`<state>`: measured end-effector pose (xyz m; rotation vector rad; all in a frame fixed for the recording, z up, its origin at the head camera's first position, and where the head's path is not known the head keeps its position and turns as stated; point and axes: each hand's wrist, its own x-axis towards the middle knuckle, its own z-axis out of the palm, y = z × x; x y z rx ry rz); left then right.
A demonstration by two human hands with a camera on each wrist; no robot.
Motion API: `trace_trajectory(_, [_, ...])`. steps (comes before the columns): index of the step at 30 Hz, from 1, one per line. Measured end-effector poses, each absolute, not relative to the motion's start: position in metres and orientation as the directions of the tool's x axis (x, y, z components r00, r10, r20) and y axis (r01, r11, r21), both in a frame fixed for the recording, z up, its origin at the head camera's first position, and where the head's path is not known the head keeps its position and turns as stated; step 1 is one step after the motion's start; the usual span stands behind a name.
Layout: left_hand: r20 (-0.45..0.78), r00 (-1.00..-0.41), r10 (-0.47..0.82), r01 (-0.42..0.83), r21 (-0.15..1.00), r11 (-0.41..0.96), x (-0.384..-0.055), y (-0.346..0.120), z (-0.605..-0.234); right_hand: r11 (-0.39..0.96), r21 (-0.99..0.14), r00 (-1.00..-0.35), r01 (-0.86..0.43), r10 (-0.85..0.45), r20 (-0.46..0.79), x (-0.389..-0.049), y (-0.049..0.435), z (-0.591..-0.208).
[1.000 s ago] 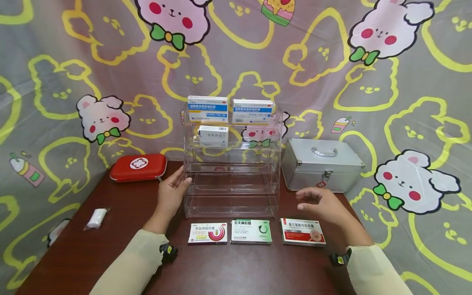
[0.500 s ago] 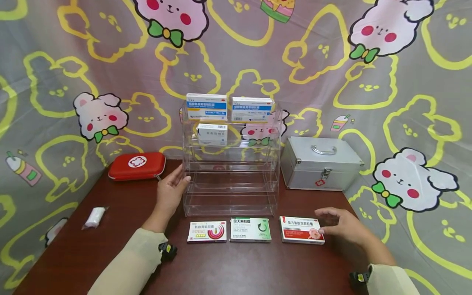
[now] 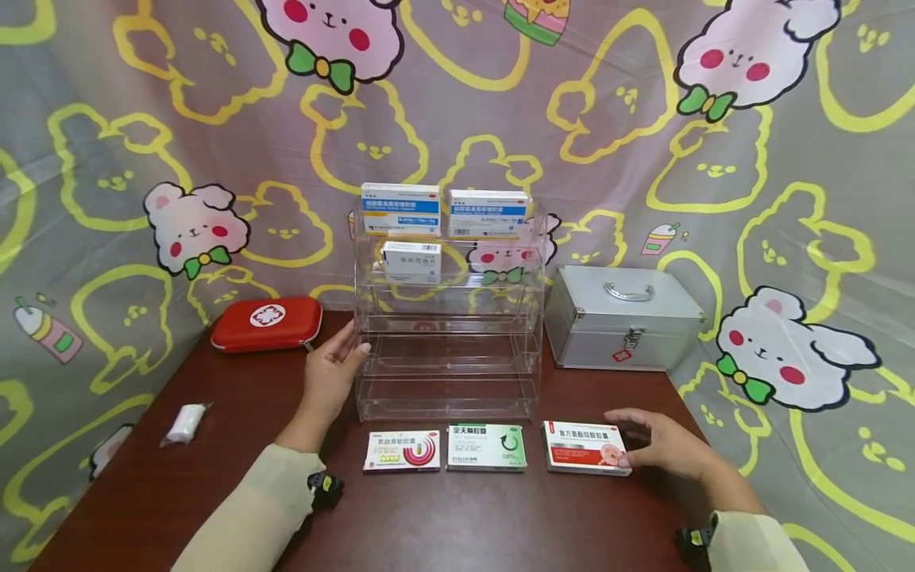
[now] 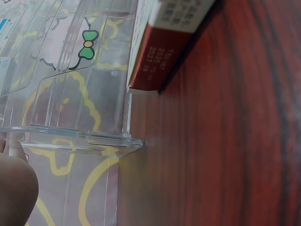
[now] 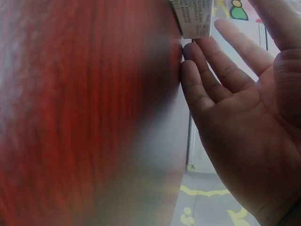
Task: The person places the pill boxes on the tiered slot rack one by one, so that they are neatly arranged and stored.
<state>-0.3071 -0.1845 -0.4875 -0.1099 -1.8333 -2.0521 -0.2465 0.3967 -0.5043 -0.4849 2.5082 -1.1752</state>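
Note:
My left hand (image 3: 330, 377) holds the left side of a clear acrylic display rack (image 3: 446, 389), its thumb at the front edge. In the left wrist view only part of that hand shows by the rack's side panel (image 4: 80, 139). My right hand (image 3: 661, 445) is at the right end of a red and white medicine box (image 3: 584, 449), thumb at its corner. The right wrist view shows the fingers extended, their tips low by the table and close to the box's printed end (image 5: 196, 18). A green and white medicine box (image 3: 486, 447) and a white box with pink rings (image 3: 402, 451) lie alongside.
Two blue and white boxes (image 3: 402, 210) stand on the rack's top tier, a smaller white box (image 3: 413, 264) below. A silver case (image 3: 625, 322) stands at right. A red zip case (image 3: 268, 324) and a wrapped white roll (image 3: 186, 423) lie on the table (image 3: 457, 524) at left.
My right hand has moved down and right from beside the rack to the red and white box's right end. My left hand has stayed at the rack.

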Motion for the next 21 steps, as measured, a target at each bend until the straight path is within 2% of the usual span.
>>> trace_trajectory(4, [0.307, -0.923, -0.233, 0.334, 0.939, -0.085, -0.307, -0.184, -0.488, 0.63, -0.748, -0.882, -0.211, -0.452, -0.132, -0.245, 0.396, -0.505])
trace_trajectory(11, [0.308, -0.921, -0.238, 0.337, 0.937, -0.091, -0.307, -0.184, -0.487, 0.742, -0.61, -0.896, -0.278, -0.429, -0.113, -0.246, 0.39, -0.5])
trace_trajectory(16, [0.303, -0.923, -0.238, 0.332, 0.939, -0.09, -0.306, -0.185, -0.487, 0.719, -0.656, -0.895, -0.23, -0.42, -0.147, -0.251, 0.387, -0.499])
trace_trajectory(21, [0.309, -0.922, -0.234, 0.335, 0.939, -0.079, -0.306, -0.184, -0.488, 0.71, -0.688, -0.923, -0.153, -0.352, -0.158, -0.255, 0.385, -0.5])
